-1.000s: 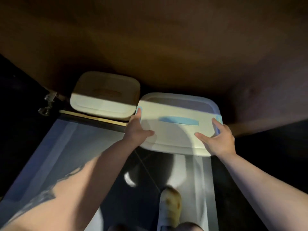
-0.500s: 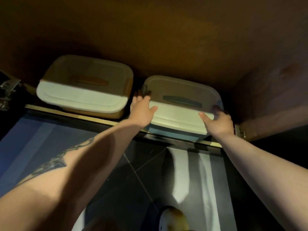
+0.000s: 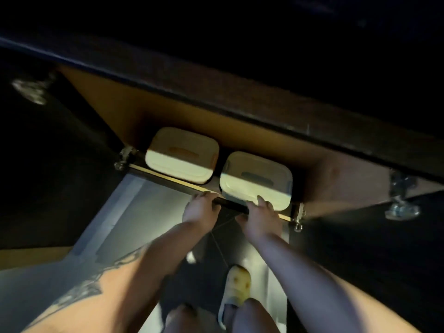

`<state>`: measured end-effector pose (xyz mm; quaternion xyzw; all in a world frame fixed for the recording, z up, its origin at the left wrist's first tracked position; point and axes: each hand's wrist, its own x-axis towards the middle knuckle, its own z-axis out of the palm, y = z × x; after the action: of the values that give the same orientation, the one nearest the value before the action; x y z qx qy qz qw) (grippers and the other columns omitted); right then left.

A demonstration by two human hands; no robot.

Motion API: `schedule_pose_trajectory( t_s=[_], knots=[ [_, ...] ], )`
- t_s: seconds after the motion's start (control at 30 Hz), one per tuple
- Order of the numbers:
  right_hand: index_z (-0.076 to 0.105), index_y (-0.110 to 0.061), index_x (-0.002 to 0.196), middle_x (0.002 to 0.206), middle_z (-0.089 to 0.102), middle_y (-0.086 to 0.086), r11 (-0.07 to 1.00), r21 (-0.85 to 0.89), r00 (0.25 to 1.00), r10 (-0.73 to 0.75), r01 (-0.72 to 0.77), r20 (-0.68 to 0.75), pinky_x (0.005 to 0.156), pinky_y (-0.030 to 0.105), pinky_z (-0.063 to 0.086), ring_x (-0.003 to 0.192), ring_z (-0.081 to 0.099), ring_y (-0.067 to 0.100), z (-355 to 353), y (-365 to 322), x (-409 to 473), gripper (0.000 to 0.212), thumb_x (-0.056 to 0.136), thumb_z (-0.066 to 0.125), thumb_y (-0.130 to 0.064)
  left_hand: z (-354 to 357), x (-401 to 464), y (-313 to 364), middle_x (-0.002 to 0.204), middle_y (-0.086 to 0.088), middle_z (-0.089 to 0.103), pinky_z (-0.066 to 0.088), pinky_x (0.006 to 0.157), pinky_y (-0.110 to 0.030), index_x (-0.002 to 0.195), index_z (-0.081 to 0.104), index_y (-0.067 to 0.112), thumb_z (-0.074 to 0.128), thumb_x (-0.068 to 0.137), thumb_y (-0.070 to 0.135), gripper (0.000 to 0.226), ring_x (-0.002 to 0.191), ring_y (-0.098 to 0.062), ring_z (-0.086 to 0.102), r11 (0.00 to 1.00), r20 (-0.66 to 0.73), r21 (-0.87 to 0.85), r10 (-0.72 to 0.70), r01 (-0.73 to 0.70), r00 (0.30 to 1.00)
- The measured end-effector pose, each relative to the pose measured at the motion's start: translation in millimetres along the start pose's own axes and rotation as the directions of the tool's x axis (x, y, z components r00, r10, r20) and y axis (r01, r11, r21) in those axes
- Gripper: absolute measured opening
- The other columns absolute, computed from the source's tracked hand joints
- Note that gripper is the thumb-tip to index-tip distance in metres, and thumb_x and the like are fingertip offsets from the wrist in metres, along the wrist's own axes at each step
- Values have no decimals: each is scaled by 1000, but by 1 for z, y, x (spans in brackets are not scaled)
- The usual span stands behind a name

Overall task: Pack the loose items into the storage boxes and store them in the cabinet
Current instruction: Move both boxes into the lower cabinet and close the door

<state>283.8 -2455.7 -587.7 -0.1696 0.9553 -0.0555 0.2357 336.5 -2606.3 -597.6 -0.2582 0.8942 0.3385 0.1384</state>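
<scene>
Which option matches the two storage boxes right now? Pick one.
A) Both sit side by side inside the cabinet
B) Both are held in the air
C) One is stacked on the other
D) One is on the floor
A: the left box and right box rest next to each other on the cabinet shelf, lids on.
</scene>
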Motion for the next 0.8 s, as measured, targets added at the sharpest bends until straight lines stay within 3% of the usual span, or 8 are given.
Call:
schedule_pose_trajectory(
  t_s=[0.2, 0.4, 0.53, 0.67, 0.8],
  knots=[
    [47, -27, 131, 144, 36, -1, 963, -38, 963, -263, 266, 53, 98, 36, 37, 129, 36, 23, -117, -100, -77, 43, 90, 55, -37, -139, -105, 22, 130, 3, 57, 37, 99, -28, 124, 57, 27, 55, 88, 28, 36, 122, -19, 46, 995, -188, -33, -94, 90, 978],
    [43, -26, 136, 144, 37, 2, 787, -163, 803, -592, 595, 72, 100, 36, 36, 130, 33, 24, -181, -230, -109, 49, 92, 47, -47, -249, -180, -29, 134, 2, 55, 38, 103, -33, 129, 54, 22, 55, 89, 28, 41, 123, -19, 49, 969, -439, -93, -247, 230, 864],
    [43, -26, 138, 147, 36, 1, 643, -185, 656, -755, 743, 11, 102, 37, 37, 133, 33, 23, -183, -325, -137, 50, 92, 50, -46, -311, -231, -97, 136, 2, 53, 37, 105, -34, 131, 53, 21, 57, 89, 27, 42, 125, -18, 47, 933, -625, -174, -352, 314, 697],
    [41, -28, 140, 149, 34, -1, 510, -201, 525, -851, 836, 24, 105, 37, 32, 135, 30, 21, -160, -427, -164, 51, 92, 51, -43, -360, -280, -184, 142, -2, 46, 35, 108, -37, 136, 47, 21, 53, 91, 25, 45, 128, -23, 44, 856, -675, -291, -501, 428, 542],
    [32, -27, 145, 155, 25, 0, 442, -140, 455, -887, 886, 80, 113, 36, 19, 142, 17, 18, -114, -515, -189, 55, 94, 48, -40, -375, -315, -269, 151, -3, 34, 31, 111, -38, 142, 37, 20, 49, 95, 27, 49, 136, -24, 35, 783, -592, -422, -620, 457, 516]
  ],
)
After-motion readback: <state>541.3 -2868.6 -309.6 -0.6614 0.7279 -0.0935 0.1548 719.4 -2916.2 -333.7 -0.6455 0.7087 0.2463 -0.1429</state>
